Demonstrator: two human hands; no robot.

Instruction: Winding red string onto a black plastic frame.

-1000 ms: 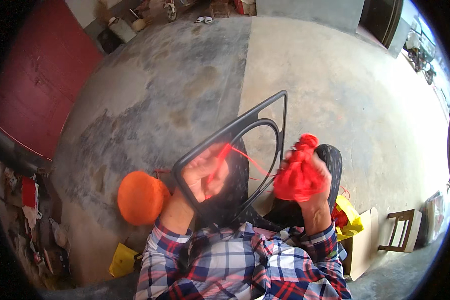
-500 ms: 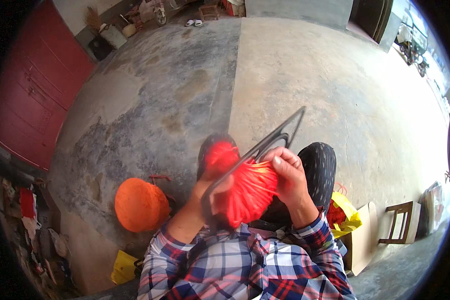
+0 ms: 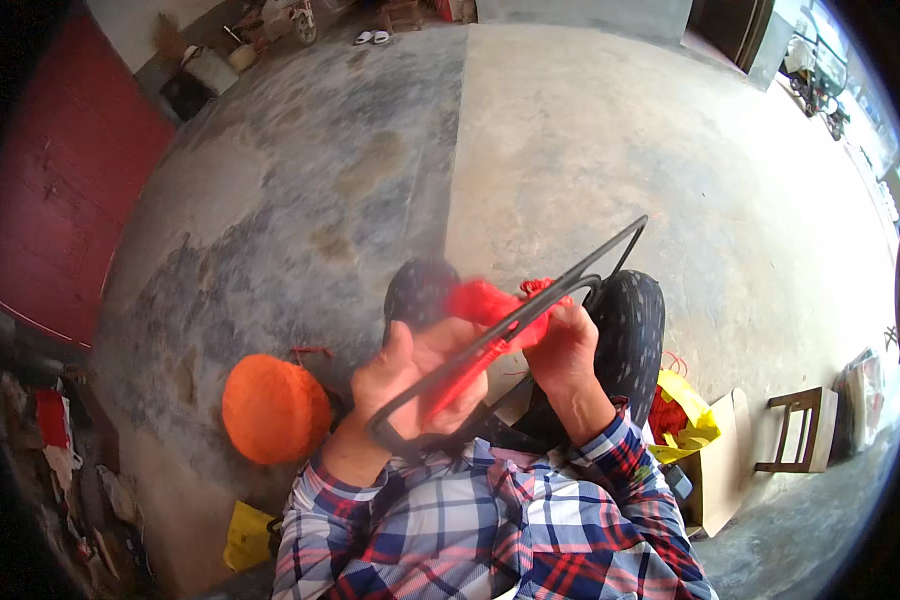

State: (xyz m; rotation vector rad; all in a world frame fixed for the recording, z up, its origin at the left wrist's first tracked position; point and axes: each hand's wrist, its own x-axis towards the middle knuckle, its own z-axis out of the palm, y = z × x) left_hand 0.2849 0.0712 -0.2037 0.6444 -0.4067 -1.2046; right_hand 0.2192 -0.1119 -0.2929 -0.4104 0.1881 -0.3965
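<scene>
A long black wire frame with a pointed far end and an inner loop slants across my lap, over both hands. Red cord is bundled about its middle and partly blurred. My right hand is closed round the red cord beside the frame's inner loop. On the other side, my left hand is turned palm up under the frame, its thumb stretched out and its fingers apart from the thumb. A red strip of the cord lies along the wire over that palm; part of the fingers is hidden there.
An orange round-topped object stands left of my legs, near a yellow item. To my right are a yellow bag with red cord, a cardboard piece and a small wooden stool. White slippers lie far off.
The frame has turned, so the wide fan of red cord now shows narrow along the wire. My left hand has opened, palm up. My right hand stays closed at the cord.
</scene>
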